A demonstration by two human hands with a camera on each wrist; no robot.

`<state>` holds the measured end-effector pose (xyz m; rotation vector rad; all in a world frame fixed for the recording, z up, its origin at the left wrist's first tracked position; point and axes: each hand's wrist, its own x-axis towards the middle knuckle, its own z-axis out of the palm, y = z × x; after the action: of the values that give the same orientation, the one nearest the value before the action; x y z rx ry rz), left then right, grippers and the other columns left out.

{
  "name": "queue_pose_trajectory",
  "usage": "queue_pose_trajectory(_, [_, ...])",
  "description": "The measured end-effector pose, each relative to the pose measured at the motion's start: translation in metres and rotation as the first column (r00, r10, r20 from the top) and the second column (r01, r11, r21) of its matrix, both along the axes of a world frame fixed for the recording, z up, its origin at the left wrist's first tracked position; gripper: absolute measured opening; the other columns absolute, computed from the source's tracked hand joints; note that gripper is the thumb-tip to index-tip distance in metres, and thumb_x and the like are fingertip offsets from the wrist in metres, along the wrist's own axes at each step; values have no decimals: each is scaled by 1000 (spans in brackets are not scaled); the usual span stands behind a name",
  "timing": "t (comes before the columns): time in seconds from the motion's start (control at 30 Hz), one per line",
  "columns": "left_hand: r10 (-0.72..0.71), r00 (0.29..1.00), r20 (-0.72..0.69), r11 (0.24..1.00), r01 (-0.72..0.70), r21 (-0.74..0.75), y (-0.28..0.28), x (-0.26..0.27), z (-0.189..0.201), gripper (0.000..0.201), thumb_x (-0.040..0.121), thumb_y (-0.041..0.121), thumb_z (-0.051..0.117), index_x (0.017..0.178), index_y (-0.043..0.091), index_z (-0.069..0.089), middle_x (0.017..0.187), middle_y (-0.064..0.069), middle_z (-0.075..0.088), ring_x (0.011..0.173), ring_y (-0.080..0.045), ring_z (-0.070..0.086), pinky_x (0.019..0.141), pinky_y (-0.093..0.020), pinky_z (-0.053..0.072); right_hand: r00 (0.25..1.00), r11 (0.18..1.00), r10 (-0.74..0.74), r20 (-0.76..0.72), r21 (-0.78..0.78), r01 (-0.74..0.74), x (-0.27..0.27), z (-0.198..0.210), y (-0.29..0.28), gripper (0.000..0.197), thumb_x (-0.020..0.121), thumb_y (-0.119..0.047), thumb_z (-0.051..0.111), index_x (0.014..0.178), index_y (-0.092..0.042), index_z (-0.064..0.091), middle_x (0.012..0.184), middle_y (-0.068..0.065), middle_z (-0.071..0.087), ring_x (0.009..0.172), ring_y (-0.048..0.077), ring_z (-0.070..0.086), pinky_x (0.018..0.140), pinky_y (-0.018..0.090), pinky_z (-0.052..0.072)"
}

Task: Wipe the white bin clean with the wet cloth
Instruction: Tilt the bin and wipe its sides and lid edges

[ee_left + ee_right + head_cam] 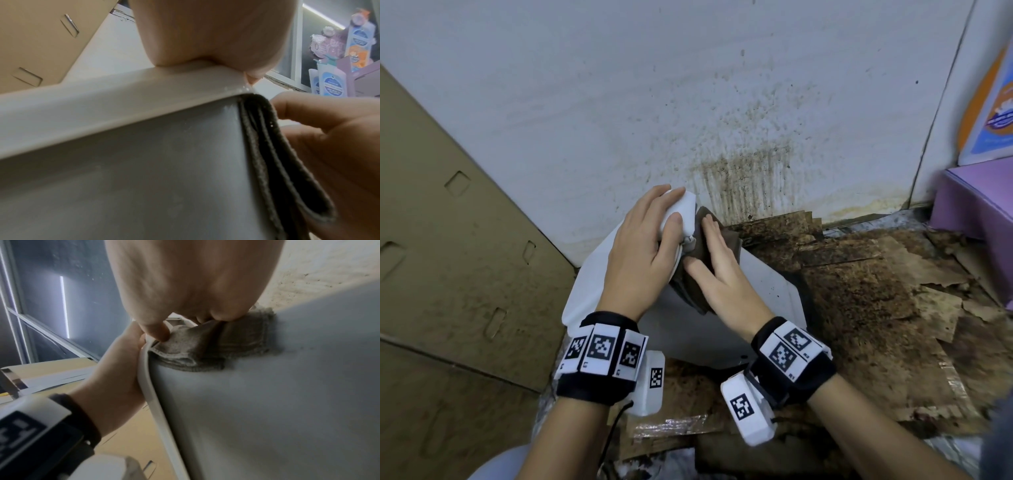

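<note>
1. We face a pale painted wall [619, 85], streaked and speckled brown low down, with a tan cardboard box [441, 240] leaning at the left and stained, torn cardboard sheets [859, 291] covering the floor to the right.

2. Our white plastic bin [722, 325] sits tipped against the base of that wall, between the box and the dirty sheets, one broad smooth side turned up towards us. We judge it light and stiff but thin-walled, so it will likely slide or flex under a hard push; the rolled rim looks like the firmest place to take hold.

3. Our left hand [643, 246] does just that: its fingers [671, 195] are curled over the bin's top corner and the thumb clamps the edge, steadying it.

4. Our right hand [722, 263] lies nearly flat, fingers extended and pressing the cloth against the bin's side just beside the left hand; the thumb tucks against the cloth's near edge.

5. The folded grey-brown wet cloth [205, 345] is soft and several layers thick, sitting at the rim's corner. Wet, it should grip the plastic well, yet the layers may slip apart unless we keep the palm spread over the fold.
</note>
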<state>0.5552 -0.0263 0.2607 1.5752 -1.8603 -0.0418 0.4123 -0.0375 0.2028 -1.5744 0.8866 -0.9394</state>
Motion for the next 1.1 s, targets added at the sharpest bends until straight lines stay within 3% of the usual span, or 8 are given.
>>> queue_pose_trajectory(0.1, [-8,1000,-18,1000,8,-1,2,0,1,46,108,42,31,147,30,50,155,13,43,145,-2,35,115,-26,31,1000,999,-26,4,-36,27,2,-5,-1,73,101,-36,43,161,-26,4,168,-15,0,152,-2,-8,128,41,4])
queue_pose_trajectory(0.23, [-13,1000,-18,1000,13,-1,4,1,1,44,108,41,33,147,30,51,155,13,44,145,-3,36,115,-26,31,993,996,-75,90,58,70,-3,-13,-7,70,98,-32,43,161,-29,13,166,-16,13,153,-1,6,127,41,13])
queue_pose_trajectory(0.4, [-28,999,-30,1000,28,-13,5,0,0,43,108,39,35,146,30,52,154,12,45,144,-3,37,112,-22,31,977,981,-178,-118,-94,168,-19,-44,-6,69,96,-39,29,161,-25,10,168,-14,5,152,-4,1,127,37,6])
queue_pose_trajectory(0.47, [-31,999,-23,999,31,-18,4,0,-1,43,108,39,36,146,30,52,153,12,45,144,-3,38,112,-20,30,968,973,-212,-132,-123,196,-21,-54,-5,69,96,-43,21,161,-25,11,168,-13,3,151,-5,-2,127,34,4])
queue_pose_trajectory(0.63, [-30,999,-11,999,30,-21,1,-2,-1,43,108,38,36,146,29,52,153,12,45,143,-3,37,113,-20,29,944,950,-302,-129,33,309,-13,-55,-8,55,108,-39,17,161,-23,11,168,-11,6,151,-3,1,126,28,2])
queue_pose_trajectory(0.73, [-25,1000,10,999,26,-23,1,-1,-1,47,108,39,32,150,26,50,155,10,45,144,-4,37,116,-22,28,925,950,-313,-213,-64,307,-6,-56,-11,64,101,-44,12,160,-19,10,169,-5,6,153,2,1,124,24,-1])
queue_pose_trajectory(0.87, [-13,1000,16,1000,14,-14,4,3,0,51,107,42,29,152,25,47,156,10,43,145,-5,36,117,-24,29,932,950,-301,-200,-145,276,4,-46,-8,65,100,-42,13,161,-18,9,169,-6,5,153,1,-1,123,22,-3])
queue_pose_trajectory(1.1, [-25,999,32,1000,25,-8,0,1,1,48,109,38,31,152,24,47,156,9,43,145,-2,35,117,-18,24,955,949,-256,-150,-226,219,14,-27,-9,63,103,-42,17,161,-17,10,169,-6,6,154,1,-1,126,31,4])
